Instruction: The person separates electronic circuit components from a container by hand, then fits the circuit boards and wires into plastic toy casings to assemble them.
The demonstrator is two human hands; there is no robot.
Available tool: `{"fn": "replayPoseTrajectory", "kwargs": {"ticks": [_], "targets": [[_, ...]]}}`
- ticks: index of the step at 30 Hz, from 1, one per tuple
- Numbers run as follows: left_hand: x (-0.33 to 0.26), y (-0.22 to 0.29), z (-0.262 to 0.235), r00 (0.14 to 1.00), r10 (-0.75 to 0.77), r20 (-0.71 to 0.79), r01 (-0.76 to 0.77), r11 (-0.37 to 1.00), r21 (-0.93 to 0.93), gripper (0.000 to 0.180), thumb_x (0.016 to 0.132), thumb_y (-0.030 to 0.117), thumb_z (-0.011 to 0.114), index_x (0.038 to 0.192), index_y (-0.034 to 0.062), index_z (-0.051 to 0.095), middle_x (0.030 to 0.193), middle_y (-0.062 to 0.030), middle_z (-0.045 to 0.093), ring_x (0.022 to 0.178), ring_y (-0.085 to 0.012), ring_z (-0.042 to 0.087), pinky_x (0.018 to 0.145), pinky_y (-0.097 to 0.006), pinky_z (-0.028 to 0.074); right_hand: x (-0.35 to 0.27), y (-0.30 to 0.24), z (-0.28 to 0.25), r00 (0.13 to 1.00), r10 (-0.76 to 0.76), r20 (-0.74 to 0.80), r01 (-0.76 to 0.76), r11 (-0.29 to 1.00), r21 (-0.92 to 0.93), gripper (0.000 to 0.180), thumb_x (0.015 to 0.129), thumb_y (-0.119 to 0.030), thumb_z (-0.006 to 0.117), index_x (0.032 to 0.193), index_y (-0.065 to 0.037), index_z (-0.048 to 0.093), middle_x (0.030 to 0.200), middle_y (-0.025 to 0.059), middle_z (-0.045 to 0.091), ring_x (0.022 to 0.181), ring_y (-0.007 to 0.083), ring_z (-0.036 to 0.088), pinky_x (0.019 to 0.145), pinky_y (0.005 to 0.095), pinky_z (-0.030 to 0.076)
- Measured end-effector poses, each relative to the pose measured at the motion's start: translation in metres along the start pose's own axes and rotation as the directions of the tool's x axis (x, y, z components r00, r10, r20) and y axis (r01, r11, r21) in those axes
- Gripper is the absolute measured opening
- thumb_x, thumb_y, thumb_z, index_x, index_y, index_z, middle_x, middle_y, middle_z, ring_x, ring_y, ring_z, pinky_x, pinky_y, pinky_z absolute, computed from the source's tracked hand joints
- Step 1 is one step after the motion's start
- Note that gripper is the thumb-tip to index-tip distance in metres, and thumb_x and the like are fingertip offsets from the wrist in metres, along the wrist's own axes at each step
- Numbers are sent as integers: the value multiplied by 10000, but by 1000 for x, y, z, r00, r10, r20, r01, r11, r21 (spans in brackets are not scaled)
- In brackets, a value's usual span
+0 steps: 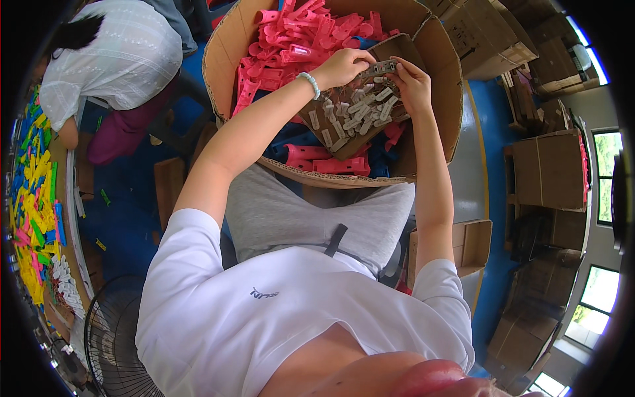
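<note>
While left grip and right grip pinch a grey part, open carton, blue floor, stacked boxes

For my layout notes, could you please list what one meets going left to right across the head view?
Colourful plastic pieces, black fan, left hand, grey part, right hand, stacked cardboard boxes, black-framed window.

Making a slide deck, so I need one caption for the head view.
Left hand and right hand hold a small grey part above white pieces, pink parts nearby.
</note>
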State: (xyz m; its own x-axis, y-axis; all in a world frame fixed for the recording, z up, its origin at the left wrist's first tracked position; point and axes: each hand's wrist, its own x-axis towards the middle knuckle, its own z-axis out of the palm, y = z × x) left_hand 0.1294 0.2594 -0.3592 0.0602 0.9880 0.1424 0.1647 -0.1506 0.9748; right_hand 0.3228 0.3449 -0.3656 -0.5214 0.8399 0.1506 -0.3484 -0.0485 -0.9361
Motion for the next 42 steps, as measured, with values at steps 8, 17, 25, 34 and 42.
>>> {"fn": "replayPoseTrajectory", "kwargs": {"ticks": [8,17,25,34,42], "targets": [[-3,7,10,996,90,-13,-90,994,-54,205,934,79,493,1073,9,626,811,-34,624,594,-81,577,515,-233,465,3,0,-4,964,261,47,-265,948,173,197,930,-29,535,1074,72,624,1011,123,643,836,175,622,726,298,542],[1,6,16,999,-22,-49,22,1000,5,254,947,65,437,1109,-11,616,889,-72,628,654,-110,620,559,-251,495,20,8,-81,821,-362,-441,-222,510,-831,272,913,-132,604,1123,39,631,1005,108,667,821,183,640,647,280,535],[5,-21,5,963,265,-40,-241,920,310,297,869,35,454,1096,-13,639,924,-134,675,784,-209,658,719,-322,506,3,6,-1,989,133,67,-114,967,-227,231,918,-113,593,1095,28,640,999,91,659,850,156,625,703,283,531],[8,-18,-1,971,229,62,-235,967,102,249,930,102,489,1113,-8,618,956,-82,663,792,-167,629,749,-297,486,-1,3,-5,991,99,-86,-95,994,54,190,915,-62,582,1053,59,632,963,109,649,843,199,640,747,329,557],[5,-11,-2,997,-8,78,21,984,-176,266,951,109,449,1131,0,612,905,-41,630,709,-99,584,656,-249,475,2,8,-10,995,95,-20,-92,991,99,199,945,-51,523,1087,64,601,1037,128,634,950,220,625,864,378,536]]}}
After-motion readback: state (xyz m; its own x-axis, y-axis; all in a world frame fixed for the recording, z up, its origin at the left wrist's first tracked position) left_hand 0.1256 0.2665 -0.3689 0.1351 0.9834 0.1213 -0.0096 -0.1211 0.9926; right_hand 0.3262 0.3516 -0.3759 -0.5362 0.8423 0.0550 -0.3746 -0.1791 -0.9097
